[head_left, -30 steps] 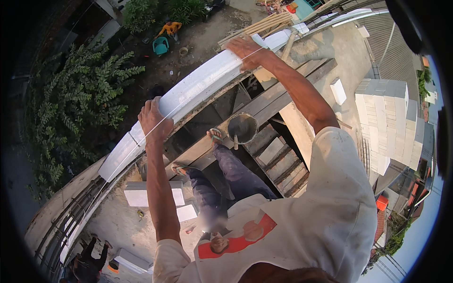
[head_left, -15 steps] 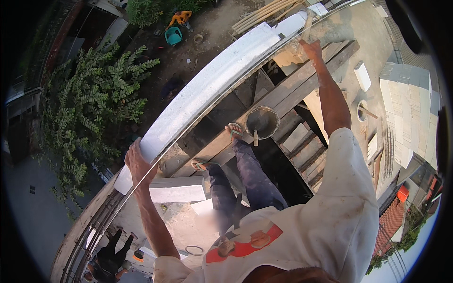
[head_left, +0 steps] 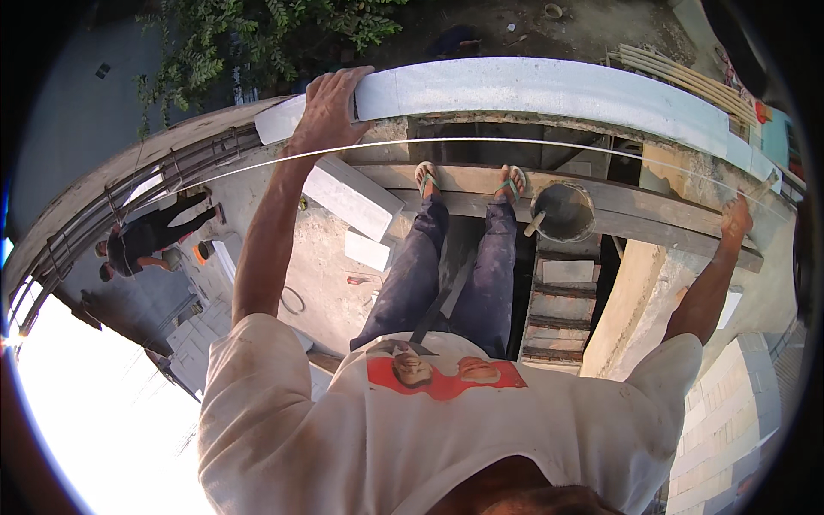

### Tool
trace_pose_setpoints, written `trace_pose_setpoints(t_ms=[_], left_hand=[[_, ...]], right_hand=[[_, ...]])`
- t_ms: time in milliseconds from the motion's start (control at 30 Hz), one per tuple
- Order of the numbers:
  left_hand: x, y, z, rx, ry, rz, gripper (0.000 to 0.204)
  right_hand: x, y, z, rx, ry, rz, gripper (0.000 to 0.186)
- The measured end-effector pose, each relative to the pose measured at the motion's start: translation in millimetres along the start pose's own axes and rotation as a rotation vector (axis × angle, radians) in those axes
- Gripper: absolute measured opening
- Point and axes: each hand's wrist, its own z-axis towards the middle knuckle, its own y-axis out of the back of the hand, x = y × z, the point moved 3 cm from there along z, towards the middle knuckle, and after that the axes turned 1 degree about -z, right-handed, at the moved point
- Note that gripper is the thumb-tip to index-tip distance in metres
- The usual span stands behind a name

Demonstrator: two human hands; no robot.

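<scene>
My left hand [head_left: 330, 112] grips the top of the white block row [head_left: 541, 86] along the wall edge, fingers curled over it near a joint. A thin white string [head_left: 532, 141] stretches across in front of the blocks. My right hand [head_left: 736, 216] is at the far right by the string and a wooden piece [head_left: 760, 189], fingers closed; what they hold is too small to make out. My sandalled feet stand on wooden planks [head_left: 644, 206], beside a mortar bucket [head_left: 563, 206] with a handled tool in it.
Beneath the planks are a dark opening and rough steps [head_left: 560, 309]. Loose white blocks [head_left: 348, 193] lie at left near exposed rebar [head_left: 112, 206]. Co-workers [head_left: 150, 240] in dark clothes are further left. Block stacks [head_left: 721, 412] stand lower right; bamboo poles [head_left: 678, 81] and a tree lie beyond the wall.
My right hand has left the block top and moved right and down toward the string's end. My left hand stays on the blocks. The view has turned, so the wall now runs level across it.
</scene>
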Motion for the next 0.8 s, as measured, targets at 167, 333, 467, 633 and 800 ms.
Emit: trace_pose_setpoints(t_ms=[167,333,467,633,800], left_hand=[[6.0,4.5,-35.4,0.024,0.096,0.077,0.096],[-4.0,12.6,-4.6,0.027,-0.001,0.015,0.093],[-3.3,1.1,4.3,0.055,-0.097,0.067,0.092],[0.2,-2.2,8.8,0.05,-0.104,0.072,0.086],[-3.3,-2.4,8.7,0.039,-0.124,0.046,0.088]], right_hand=[[-20.5,-38.2,-243.2,0.082,0.276,-0.05,0.04],[13.4,-28.5,-466.9,0.224,0.127,-0.008,0.019],[-21.3,-72.2,-580.4,0.496,-0.347,-0.067,0.021],[-112.5,-175.7,-643.9,0.699,-0.827,0.455,0.026],[-177.9,-301.3,-666.7,0.504,-1.255,0.983,0.029]])
